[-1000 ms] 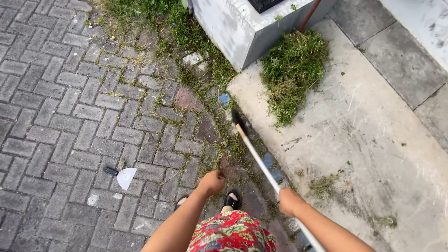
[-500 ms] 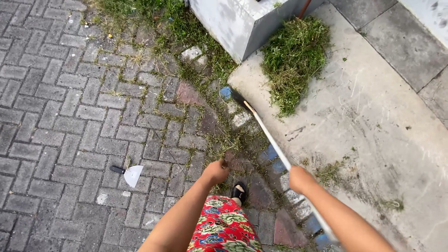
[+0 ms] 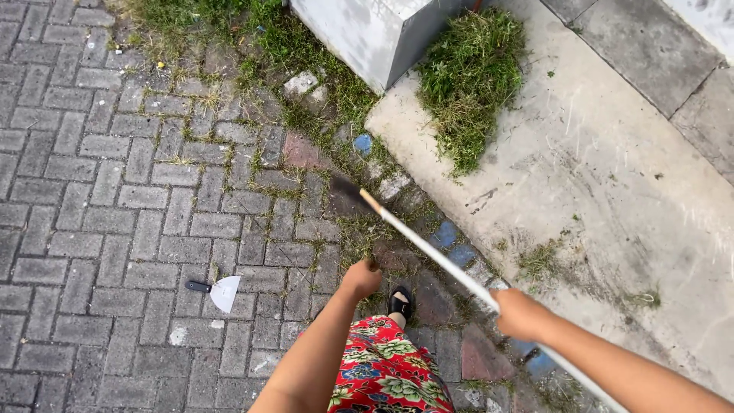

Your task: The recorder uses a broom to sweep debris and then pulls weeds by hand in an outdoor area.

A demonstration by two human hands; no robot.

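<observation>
Hands: right hand (image 3: 517, 313) grips long white-handled, dark-bladed scraper (image 3: 419, 242); left hand (image 3: 361, 277) fisted on weeds (image 3: 365, 256).

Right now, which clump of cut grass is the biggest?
The heap of cut grass against the grey concrete block; the small tufts nearer the right hand are thin scatterings.

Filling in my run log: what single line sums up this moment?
right hand: grips long white-handled tool | blade: on brick paving | left hand: closed, contents unclear | small grey scraper: lying on paving, untouched
</observation>
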